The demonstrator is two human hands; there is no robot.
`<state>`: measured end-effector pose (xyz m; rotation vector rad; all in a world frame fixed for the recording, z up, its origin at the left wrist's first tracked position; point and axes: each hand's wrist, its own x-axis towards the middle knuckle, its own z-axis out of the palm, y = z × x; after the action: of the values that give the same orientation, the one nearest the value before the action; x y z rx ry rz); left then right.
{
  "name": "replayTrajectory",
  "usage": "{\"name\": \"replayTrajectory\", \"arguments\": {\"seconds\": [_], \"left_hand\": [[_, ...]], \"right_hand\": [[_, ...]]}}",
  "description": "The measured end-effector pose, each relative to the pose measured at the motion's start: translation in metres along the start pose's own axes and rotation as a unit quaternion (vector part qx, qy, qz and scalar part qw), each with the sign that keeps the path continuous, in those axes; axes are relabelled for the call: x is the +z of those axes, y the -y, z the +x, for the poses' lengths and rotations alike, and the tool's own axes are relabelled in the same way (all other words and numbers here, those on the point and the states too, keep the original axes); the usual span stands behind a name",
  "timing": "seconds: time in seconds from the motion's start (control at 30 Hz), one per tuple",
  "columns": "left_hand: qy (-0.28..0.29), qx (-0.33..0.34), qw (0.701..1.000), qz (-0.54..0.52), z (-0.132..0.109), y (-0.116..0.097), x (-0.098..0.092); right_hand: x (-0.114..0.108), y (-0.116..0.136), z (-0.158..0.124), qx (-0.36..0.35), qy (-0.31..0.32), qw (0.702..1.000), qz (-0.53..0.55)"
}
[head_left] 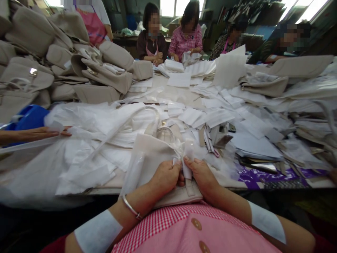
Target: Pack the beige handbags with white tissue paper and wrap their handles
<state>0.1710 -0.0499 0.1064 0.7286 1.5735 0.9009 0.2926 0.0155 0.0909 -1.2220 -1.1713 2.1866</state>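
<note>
A pale beige handbag [173, 203] lies at the table edge against my apron, partly covered by a white foam sheet [147, 154]. My left hand [165, 177] is closed over the bag, its fingertips pinching a bit of white wrapping whose exact kind is mostly hidden by the fingers. Close beside it, my right hand [202, 174] presses its thumb on a white foam strip [187, 161] that stands around what looks like a strap. Just beyond the hands are crumpled clear wrap and the bag's looped handle [151, 110].
Beige bags [105, 75] are heaped at the far left. White foam sheets [210, 116] litter the middle. At the left edge a co-worker's hand [52, 133] touches clear plastic film. Stacked white paper [256, 144] lies to the right. Several people sit or stand across the table.
</note>
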Motion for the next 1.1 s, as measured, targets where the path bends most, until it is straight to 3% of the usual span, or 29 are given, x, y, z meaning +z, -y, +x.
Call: {"name": "replayTrajectory", "arguments": {"seconds": [0.1, 0.17, 0.37, 0.5, 0.57, 0.63, 0.77, 0.93, 1.1], "left_hand": [[0.018, 0.076, 0.996, 0.038, -0.002, 0.001, 0.001], [0.008, 0.099, 0.994, 0.049, -0.002, 0.003, 0.002], [-0.045, 0.042, 0.998, 0.022, 0.003, 0.006, 0.007], [-0.060, 0.015, 0.998, -0.008, 0.004, 0.005, 0.008], [-0.061, 0.001, 0.998, -0.008, 0.003, 0.005, 0.008], [-0.066, -0.011, 0.998, 0.000, 0.003, 0.004, 0.008], [-0.056, -0.017, 0.998, 0.004, 0.003, 0.002, 0.007], [-0.051, -0.015, 0.998, 0.026, 0.001, -0.001, 0.006], [-0.047, -0.014, 0.997, 0.056, 0.000, -0.003, 0.006]], "right_hand": [[-0.002, 0.002, 0.002, -0.017, -0.046, 0.998, -0.044], [-0.001, 0.002, 0.004, -0.024, -0.043, 0.998, -0.043], [-0.002, 0.002, 0.006, -0.015, -0.004, 1.000, -0.003], [-0.028, 0.022, 0.004, 0.015, 0.122, 0.990, -0.075], [-0.046, 0.034, 0.001, 0.004, 0.192, 0.965, -0.178], [-0.061, 0.043, -0.001, -0.003, 0.215, 0.942, -0.258], [-0.075, 0.048, -0.004, 0.002, 0.204, 0.929, -0.310], [-0.071, 0.052, -0.001, -0.094, 0.126, 0.935, -0.319], [-0.065, 0.059, 0.003, -0.131, 0.112, 0.937, -0.303]]}}
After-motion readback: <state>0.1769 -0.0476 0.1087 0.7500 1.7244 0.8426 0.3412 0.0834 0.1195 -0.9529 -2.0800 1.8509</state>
